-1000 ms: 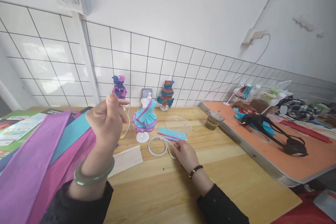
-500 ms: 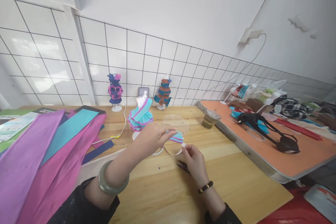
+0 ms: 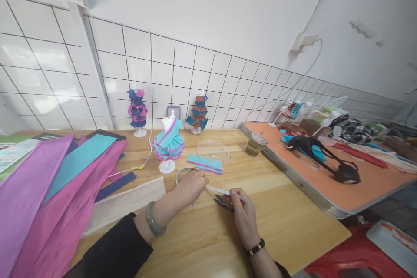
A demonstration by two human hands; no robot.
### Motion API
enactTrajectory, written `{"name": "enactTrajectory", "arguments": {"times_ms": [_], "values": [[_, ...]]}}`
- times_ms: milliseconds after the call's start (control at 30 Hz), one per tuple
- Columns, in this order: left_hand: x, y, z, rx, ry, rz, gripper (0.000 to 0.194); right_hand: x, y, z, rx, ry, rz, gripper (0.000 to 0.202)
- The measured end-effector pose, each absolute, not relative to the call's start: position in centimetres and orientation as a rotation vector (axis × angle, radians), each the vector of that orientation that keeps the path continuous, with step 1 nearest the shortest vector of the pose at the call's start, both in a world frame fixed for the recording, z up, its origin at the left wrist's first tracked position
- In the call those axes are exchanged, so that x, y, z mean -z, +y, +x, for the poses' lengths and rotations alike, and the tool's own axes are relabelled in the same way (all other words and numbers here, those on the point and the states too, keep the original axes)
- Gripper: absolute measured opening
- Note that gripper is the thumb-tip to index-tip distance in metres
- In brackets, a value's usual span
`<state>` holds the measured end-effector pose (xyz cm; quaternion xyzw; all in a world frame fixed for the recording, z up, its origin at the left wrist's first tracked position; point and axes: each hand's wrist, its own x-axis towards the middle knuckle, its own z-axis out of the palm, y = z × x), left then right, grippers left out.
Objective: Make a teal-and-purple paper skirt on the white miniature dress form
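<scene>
A roll of white tape [image 3: 178, 176] shows beside and partly under my left hand [image 3: 193, 183], whose fingers are closed on it. A narrow strip of the tape [image 3: 219, 190] stretches from there to my right hand [image 3: 243, 210], which pinches its end. Dark-bladed snips [image 3: 224, 202] lie on the table just under the right fingers, their handles partly hidden. Behind the hands lies a folded turquoise strip with purple edges [image 3: 205, 163]. A small turquoise and purple dress on a white stand [image 3: 168, 141] is upright at the back left.
Two more dressed stands, one blue-pink [image 3: 137, 110] and one brown-teal [image 3: 197, 115], stand by the wall. Purple, pink and turquoise fabric [image 3: 39, 182] covers the left side. A clear lidded cup [image 3: 256, 144] is near the orange table [image 3: 345, 197], which carries a black bag [image 3: 347, 173].
The turquoise strip now lies flat on the table, away from my hands. My left hand has dropped to the tape roll, and a length of tape now spans between both hands.
</scene>
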<state>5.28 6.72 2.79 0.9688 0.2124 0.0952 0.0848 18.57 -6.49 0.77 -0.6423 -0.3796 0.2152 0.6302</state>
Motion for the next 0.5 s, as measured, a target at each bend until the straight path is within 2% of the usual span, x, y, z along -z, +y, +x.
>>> {"name": "enactTrajectory", "arguments": {"times_ms": [333, 500], "values": [[-2.2, 7.2, 5.2, -0.321, 0.593, 2.644, 0.022, -0.3, -5.9, 20.3, -0.873, -0.465, -1.093, 0.030], [-2.0, 6.8, 5.3, -0.294, 0.526, 2.494, 0.034, -0.2, -5.7, 21.0, -1.008, -0.315, -0.976, 0.025]]}}
